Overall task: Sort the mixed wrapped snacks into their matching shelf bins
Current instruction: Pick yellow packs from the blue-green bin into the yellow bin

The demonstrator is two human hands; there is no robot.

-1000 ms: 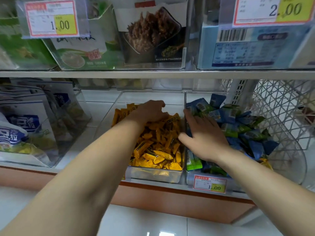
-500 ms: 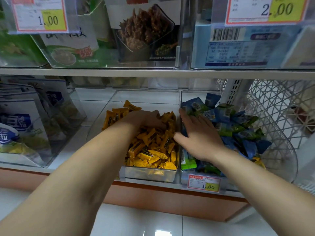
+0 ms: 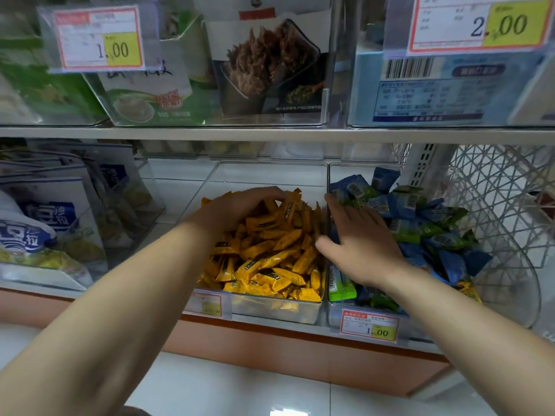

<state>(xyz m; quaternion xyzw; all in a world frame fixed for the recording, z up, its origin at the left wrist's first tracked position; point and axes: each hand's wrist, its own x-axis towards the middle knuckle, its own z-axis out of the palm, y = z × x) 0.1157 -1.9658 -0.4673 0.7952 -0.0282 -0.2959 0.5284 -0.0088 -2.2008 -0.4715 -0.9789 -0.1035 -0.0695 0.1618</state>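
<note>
A clear bin on the lower shelf holds a heap of yellow wrapped snacks. My left hand lies over the back of that heap with fingers curled around several yellow snacks. To its right a second clear bin is full of blue and green wrapped snacks. My right hand rests flat on those, fingers straight and pointing to the back, its thumb by the wall between the bins. One yellow snack lies at the blue bin's right edge.
A white wire basket stands at the far right. Blue and white snack bags fill a clear bin at the left. The upper shelf carries boxed goods and price tags. A 1.00 price tag hangs on the blue bin.
My left hand has drawn back toward me over the yellow heap, gathering snacks under its fingers. My right hand stays flat on the blue and green snacks.
</note>
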